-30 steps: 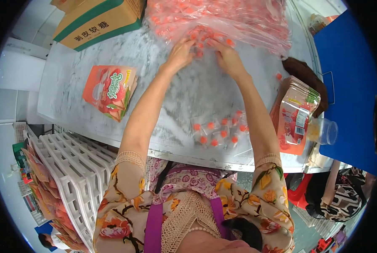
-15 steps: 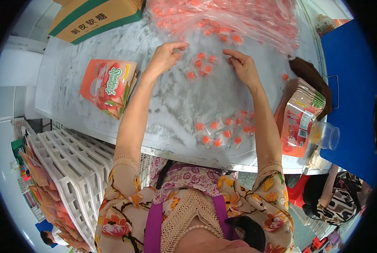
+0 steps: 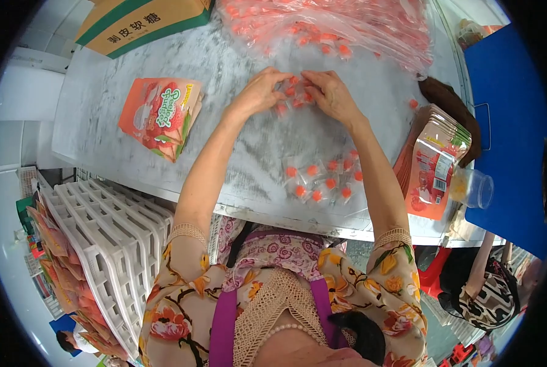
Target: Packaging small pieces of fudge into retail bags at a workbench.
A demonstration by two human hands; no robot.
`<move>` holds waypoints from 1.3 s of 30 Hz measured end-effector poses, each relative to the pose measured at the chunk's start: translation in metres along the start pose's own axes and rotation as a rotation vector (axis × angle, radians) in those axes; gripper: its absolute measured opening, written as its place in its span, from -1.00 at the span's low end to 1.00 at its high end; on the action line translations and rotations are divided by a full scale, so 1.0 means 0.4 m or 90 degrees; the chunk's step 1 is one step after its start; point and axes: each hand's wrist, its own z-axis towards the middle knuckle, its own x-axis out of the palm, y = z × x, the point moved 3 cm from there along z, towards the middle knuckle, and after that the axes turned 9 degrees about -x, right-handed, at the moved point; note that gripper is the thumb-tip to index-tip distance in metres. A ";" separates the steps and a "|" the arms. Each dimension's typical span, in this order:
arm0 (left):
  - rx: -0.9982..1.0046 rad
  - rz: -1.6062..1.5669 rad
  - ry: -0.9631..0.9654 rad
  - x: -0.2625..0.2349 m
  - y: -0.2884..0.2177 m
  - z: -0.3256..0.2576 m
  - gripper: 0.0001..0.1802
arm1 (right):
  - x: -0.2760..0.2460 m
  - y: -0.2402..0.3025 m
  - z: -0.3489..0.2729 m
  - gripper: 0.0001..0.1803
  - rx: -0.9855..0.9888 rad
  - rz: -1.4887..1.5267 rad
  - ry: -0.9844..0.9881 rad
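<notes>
A small cluster of clear-wrapped red candies (image 3: 297,96) lies on the table between my two hands. My left hand (image 3: 262,92) curls its fingers and thumb round the cluster's left side. From the right, my right hand (image 3: 330,95) closes on it, fingertips nearly meeting those of the left. The candies under the fingers are partly hidden. Closer to me, beside my right forearm, several more wrapped candies (image 3: 317,196) are spread in a loose group. Beyond my hands a large clear plastic bag (image 3: 347,24) is heaped with the same candies.
Red printed pouches (image 3: 157,116) lie at the left, near a cardboard box (image 3: 145,24). A stack of pouches (image 3: 429,174) and a clear plastic jar (image 3: 476,188) stand at the right, by a blue panel (image 3: 512,134). White plastic crates (image 3: 102,238) are stacked at the lower left.
Both hands have come together from either side of the candy cluster and closed round it. The cluster is drawn tighter and sits slightly farther right.
</notes>
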 end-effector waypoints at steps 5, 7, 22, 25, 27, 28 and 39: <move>-0.003 -0.030 -0.067 0.074 -0.017 -0.168 -0.48 | -0.018 0.151 -0.094 -0.59 -0.024 0.093 0.068; 0.020 -0.021 -0.056 0.062 -0.027 -0.232 -0.49 | -0.042 0.186 -0.134 -0.58 -0.001 0.108 0.069; -0.236 0.438 -0.389 -0.246 0.259 -0.418 -0.36 | -0.083 0.376 -0.278 -0.71 0.287 0.311 -0.056; -0.199 0.493 -0.448 -0.226 0.202 -0.428 -0.43 | -0.014 0.442 -0.190 -0.73 0.170 0.277 0.025; -0.159 0.525 -0.432 -0.225 0.211 -0.429 -0.46 | 0.026 0.472 -0.138 -0.73 0.118 0.271 0.057; -0.153 0.481 -0.414 -0.223 0.228 -0.435 -0.52 | 0.041 0.493 -0.114 -0.73 0.072 0.265 0.086; -0.374 -0.062 -0.258 -0.257 0.206 -0.480 -0.74 | 0.234 0.517 0.092 -0.61 -0.227 0.039 -0.052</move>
